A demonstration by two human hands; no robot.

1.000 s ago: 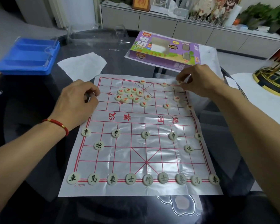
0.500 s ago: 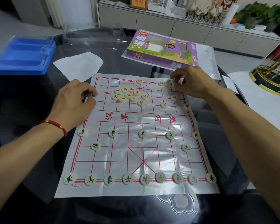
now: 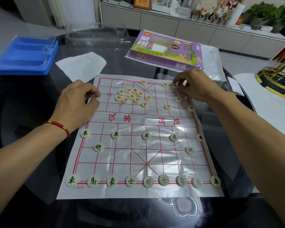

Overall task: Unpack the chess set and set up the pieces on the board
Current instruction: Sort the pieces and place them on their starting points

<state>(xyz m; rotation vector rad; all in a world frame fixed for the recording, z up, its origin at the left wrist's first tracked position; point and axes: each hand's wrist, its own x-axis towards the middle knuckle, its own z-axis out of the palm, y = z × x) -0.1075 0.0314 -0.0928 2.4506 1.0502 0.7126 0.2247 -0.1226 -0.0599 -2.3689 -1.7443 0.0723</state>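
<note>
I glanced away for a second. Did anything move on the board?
The right hand slid leftward along the far edge and now pinches a red piece near the corner, beside another piece. The left hand stayed on the board's left edge; the red pile and the black pieces are unchanged.

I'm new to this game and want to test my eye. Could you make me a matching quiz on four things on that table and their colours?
Things:
1. tray
2. game box
3. wrist cord
4. near-row characters

Colours:
A. black
B. red
C. blue
D. purple

Pairs: 1-C, 2-D, 3-B, 4-A
</note>
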